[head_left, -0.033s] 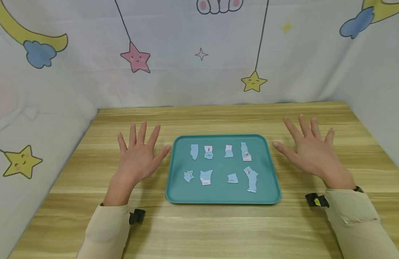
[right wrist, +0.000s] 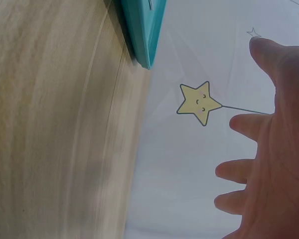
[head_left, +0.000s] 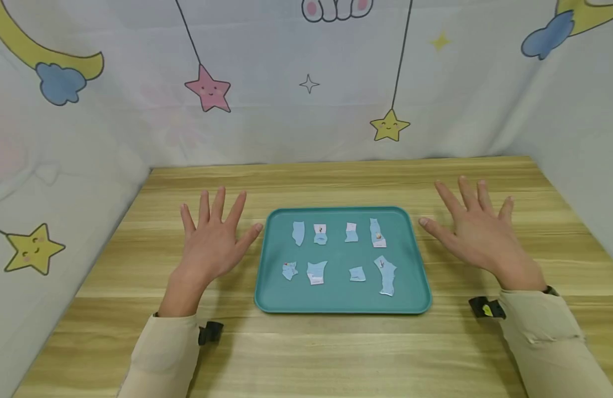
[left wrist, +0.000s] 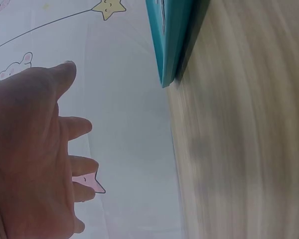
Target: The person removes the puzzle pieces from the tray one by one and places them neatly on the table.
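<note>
Several torn pieces of light blue and white paper lie spread in two rows on a teal tray (head_left: 336, 305). In the upper row, a narrow blue scrap (head_left: 298, 233) is at the left and a long scrap (head_left: 377, 233) at the right. The lower row runs from a small crumpled scrap (head_left: 289, 270) to a large jagged one (head_left: 386, 276). My left hand (head_left: 209, 243) is held left of the tray, palm down, fingers spread, thumb close to its rim. On the right side my right hand (head_left: 482, 237) mirrors it, also with nothing in its grasp.
The tray stands on a wood-grain table (head_left: 306, 354). Behind it hangs a white cloth (head_left: 266, 132) printed with stars and moons, and cloth also borders both sides. Black straps (head_left: 210, 333) are on both wrists, by the beige sleeves (head_left: 162, 354).
</note>
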`<state>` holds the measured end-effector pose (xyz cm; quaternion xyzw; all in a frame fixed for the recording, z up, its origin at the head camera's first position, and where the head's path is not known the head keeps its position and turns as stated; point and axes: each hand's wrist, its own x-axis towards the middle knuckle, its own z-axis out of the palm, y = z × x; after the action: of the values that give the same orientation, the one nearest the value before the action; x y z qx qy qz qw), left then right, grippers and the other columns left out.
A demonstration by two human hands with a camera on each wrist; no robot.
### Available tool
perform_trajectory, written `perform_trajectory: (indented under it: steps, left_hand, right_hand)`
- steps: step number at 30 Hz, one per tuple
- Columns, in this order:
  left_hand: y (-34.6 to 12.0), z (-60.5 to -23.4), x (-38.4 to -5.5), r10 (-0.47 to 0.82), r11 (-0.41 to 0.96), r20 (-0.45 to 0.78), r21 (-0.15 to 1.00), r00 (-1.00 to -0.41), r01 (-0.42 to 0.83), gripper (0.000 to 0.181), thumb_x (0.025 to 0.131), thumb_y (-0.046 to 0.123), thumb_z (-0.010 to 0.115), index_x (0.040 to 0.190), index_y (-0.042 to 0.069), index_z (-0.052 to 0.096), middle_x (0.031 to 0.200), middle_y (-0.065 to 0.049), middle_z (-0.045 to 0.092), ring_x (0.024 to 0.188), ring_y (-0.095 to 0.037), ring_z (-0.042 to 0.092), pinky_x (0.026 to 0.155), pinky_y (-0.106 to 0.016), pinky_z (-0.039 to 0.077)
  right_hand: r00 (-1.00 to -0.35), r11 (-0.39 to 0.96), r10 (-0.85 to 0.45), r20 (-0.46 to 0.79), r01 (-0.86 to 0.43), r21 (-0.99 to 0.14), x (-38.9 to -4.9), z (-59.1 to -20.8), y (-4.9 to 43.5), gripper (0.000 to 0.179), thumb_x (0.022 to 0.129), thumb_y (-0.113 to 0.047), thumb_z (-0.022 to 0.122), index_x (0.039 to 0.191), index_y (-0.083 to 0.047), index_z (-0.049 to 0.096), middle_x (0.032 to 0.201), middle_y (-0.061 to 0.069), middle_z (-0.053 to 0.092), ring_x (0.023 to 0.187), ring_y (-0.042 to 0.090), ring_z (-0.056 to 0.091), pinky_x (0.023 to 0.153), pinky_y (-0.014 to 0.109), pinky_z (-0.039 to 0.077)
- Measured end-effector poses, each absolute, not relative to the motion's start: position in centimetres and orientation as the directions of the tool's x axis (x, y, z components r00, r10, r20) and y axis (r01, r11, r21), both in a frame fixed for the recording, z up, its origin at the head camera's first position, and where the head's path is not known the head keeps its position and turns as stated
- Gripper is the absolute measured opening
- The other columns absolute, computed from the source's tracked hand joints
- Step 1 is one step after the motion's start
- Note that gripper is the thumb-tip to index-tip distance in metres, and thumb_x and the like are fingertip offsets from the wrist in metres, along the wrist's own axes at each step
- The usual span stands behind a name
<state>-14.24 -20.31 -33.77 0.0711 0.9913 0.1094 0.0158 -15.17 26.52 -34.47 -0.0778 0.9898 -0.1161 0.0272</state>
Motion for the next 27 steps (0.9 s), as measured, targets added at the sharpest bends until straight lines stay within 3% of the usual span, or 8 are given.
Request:
perform_trajectory:
  steps: [5,10,14,16,18,21,27]
  left_hand:
    - [-20.2,-33.7,-14.2,0.156,0.964,-0.033,0.224,-0.987,0.145,0.081,0.107,0.064,0.038,0.172,0.018,0.017,0.177,-0.024,0.002,0.161,-0.052,-0.012,0.121,-0.078,-0.018]
    - [-20.1,-33.5,-14.2,0.174,0.959,-0.053,0.236,-0.983,0.157,0.081,0.108,0.058,0.044,0.170,0.011,0.023,0.175,-0.025,0.015,0.162,-0.052,0.000,0.124,-0.077,-0.009]
    - [-20.0,-33.3,-14.1,0.192,0.955,-0.084,0.244,-0.978,0.167,0.079,0.107,0.052,0.051,0.165,0.002,0.032,0.164,-0.028,0.039,0.154,-0.053,0.030,0.124,-0.074,0.021]
    - [-19.8,-33.3,-14.1,0.196,0.953,-0.120,0.256,-0.973,0.160,0.078,0.106,0.050,0.054,0.162,-0.001,0.037,0.152,-0.027,0.055,0.143,-0.049,0.049,0.114,-0.069,0.041]
    - [-19.6,-33.3,-14.1,0.197,0.954,-0.166,0.261,-0.966,0.150,0.077,0.105,0.050,0.056,0.160,-0.002,0.041,0.136,-0.023,0.068,0.127,-0.042,0.064,0.100,-0.062,0.054]
    - [-19.3,-33.5,-14.2,0.193,0.957,-0.229,0.259,-0.954,0.131,0.074,0.104,0.047,0.060,0.157,-0.001,0.046,0.119,-0.015,0.077,0.114,-0.034,0.071,0.089,-0.054,0.060]
    - [-19.0,-33.9,-14.3,0.218,0.953,-0.283,0.270,-0.934,0.141,0.068,0.103,0.040,0.062,0.153,-0.006,0.051,0.133,-0.022,0.071,0.128,-0.043,0.065,0.105,-0.061,0.054]
  right_hand:
    - [-0.985,0.956,-0.169,-0.040,-0.154,-0.250,-15.1,-34.2,26.4,0.092,0.103,-0.073,0.038,0.172,-0.021,0.008,0.173,0.032,-0.002,0.156,0.062,-0.009,0.109,0.092,-0.008]
    - [-0.980,0.937,-0.195,-0.030,-0.178,-0.299,-14.8,-33.9,25.8,0.092,0.101,-0.073,0.045,0.171,-0.016,0.022,0.172,0.030,0.018,0.157,0.059,0.014,0.118,0.085,0.006]
    - [-0.970,0.919,-0.242,-0.027,-0.220,-0.327,-14.1,-34.2,24.8,0.092,0.097,-0.071,0.058,0.163,-0.009,0.041,0.160,0.029,0.045,0.144,0.054,0.042,0.115,0.075,0.034]
    - [-0.962,0.908,-0.270,-0.036,-0.243,-0.341,-13.7,-34.6,24.3,0.088,0.095,-0.067,0.066,0.157,-0.006,0.050,0.146,0.027,0.059,0.129,0.048,0.058,0.104,0.068,0.050]
    - [-0.952,0.894,-0.302,-0.050,-0.265,-0.360,-13.4,-35.0,23.8,0.082,0.092,-0.061,0.074,0.150,-0.004,0.059,0.130,0.022,0.068,0.112,0.039,0.067,0.093,0.057,0.058]
    - [-0.936,0.871,-0.346,-0.062,-0.296,-0.393,-13.0,-35.7,23.1,0.069,0.088,-0.051,0.083,0.138,-0.005,0.069,0.109,0.008,0.072,0.091,0.021,0.065,0.076,0.038,0.057]
    - [-0.898,0.829,-0.436,-0.056,-0.377,-0.413,-12.4,-36.6,21.8,0.057,0.077,-0.050,0.092,0.117,-0.011,0.078,0.090,-0.005,0.064,0.082,0.012,0.055,0.071,0.029,0.047]
